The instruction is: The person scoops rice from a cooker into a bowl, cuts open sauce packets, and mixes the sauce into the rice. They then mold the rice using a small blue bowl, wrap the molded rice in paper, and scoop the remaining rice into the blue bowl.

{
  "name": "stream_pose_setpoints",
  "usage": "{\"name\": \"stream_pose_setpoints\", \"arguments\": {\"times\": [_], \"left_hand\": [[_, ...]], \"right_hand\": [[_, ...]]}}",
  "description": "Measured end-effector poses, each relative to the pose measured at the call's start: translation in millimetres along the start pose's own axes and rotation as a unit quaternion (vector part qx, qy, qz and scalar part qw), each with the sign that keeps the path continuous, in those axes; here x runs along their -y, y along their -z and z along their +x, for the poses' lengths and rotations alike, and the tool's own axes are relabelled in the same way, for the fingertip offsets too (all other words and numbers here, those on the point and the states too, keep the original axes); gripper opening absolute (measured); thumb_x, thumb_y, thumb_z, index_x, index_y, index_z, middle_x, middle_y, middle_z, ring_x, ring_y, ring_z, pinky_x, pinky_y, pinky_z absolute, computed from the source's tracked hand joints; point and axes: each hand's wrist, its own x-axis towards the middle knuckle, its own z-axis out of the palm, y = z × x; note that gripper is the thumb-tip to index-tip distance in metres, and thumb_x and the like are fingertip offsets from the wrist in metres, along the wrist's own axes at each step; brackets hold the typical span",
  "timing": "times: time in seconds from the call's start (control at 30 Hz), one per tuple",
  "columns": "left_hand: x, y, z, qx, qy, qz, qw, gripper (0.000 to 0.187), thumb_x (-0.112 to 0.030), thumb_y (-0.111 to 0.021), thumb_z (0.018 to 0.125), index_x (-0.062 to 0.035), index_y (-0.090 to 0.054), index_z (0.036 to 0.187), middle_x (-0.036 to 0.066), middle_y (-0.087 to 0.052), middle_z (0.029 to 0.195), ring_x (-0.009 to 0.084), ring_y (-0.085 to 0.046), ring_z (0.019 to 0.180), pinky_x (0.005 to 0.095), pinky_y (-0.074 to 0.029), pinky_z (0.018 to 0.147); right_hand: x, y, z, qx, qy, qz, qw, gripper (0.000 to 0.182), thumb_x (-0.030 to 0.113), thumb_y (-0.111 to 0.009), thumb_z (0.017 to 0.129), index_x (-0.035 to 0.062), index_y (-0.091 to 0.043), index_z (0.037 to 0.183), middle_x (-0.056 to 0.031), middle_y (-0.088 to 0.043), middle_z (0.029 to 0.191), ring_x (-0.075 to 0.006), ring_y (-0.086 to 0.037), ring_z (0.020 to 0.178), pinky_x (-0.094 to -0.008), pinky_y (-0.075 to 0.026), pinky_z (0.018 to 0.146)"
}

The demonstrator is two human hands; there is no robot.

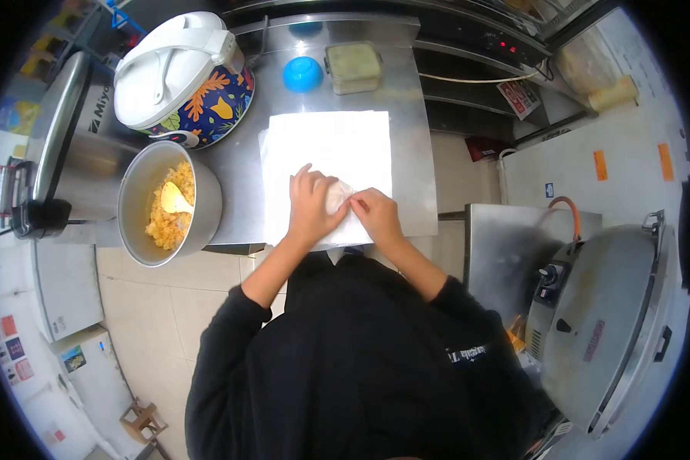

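A stack of white paper sheets (326, 146) lies on the steel counter (406, 107). On its near edge sits a small white wrapped bundle (337, 195). My left hand (310, 207) lies over the bundle's left side, fingers spread on it. My right hand (376, 215) pinches the bundle's right edge with its fingertips. Both arms wear black sleeves.
A metal pot (199, 222) of yellow rice with a white spoon (175, 201) stands left of the paper. Behind it is a flowered rice cooker (184, 73). A blue bowl (302, 73) and a lidded box (353, 65) sit at the back. A large round griddle (613, 322) is at right.
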Motion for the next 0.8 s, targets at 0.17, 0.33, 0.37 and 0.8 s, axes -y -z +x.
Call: {"name": "stream_pose_setpoints", "arguments": {"times": [0.17,0.33,0.37,0.8], "left_hand": [[-18,17,-33,-0.064,0.010,-0.044,0.997,0.046,-0.024,-0.065,0.069,-0.0014,-0.054,0.108,0.018,-0.043,0.103,0.0429,-0.035,0.112,0.0545,-0.025,0.098],[-13,9,-46,-0.101,0.028,-0.068,0.992,0.050,-0.040,-0.051,0.080,0.0005,-0.055,0.110,0.022,-0.043,0.107,0.0437,-0.033,0.116,0.0535,-0.024,0.098],[-13,9,-49,-0.099,0.026,-0.078,0.992,0.052,-0.042,-0.048,0.082,0.0008,-0.055,0.110,0.023,-0.042,0.110,0.0442,-0.032,0.117,0.0538,-0.024,0.098],[-20,18,-45,-0.125,0.295,-0.386,0.865,0.080,-0.060,-0.027,0.089,0.0001,-0.013,0.140,0.021,-0.027,0.135,0.0314,-0.032,0.123,0.0377,-0.025,0.102]], "right_hand": [[23,-8,13,-0.033,-0.121,0.182,0.975,0.036,-0.001,-0.060,0.077,0.0018,-0.051,0.112,-0.0165,-0.056,0.107,-0.0243,-0.064,0.087,-0.0324,-0.053,0.071],[21,-28,-8,0.057,0.010,0.276,0.960,0.068,0.003,-0.057,0.079,-0.0028,-0.022,0.137,-0.0255,-0.017,0.143,-0.0370,-0.020,0.133,-0.0415,-0.028,0.104],[30,-28,-7,0.060,0.010,0.263,0.963,0.071,0.006,-0.059,0.079,-0.0034,-0.019,0.137,-0.0268,-0.013,0.144,-0.0380,-0.016,0.134,-0.0423,-0.024,0.106],[46,-29,20,0.138,-0.009,0.245,0.960,0.079,0.026,-0.068,0.077,-0.0016,-0.022,0.135,-0.0260,-0.037,0.130,-0.0352,-0.039,0.121,-0.0398,-0.031,0.100]]}}
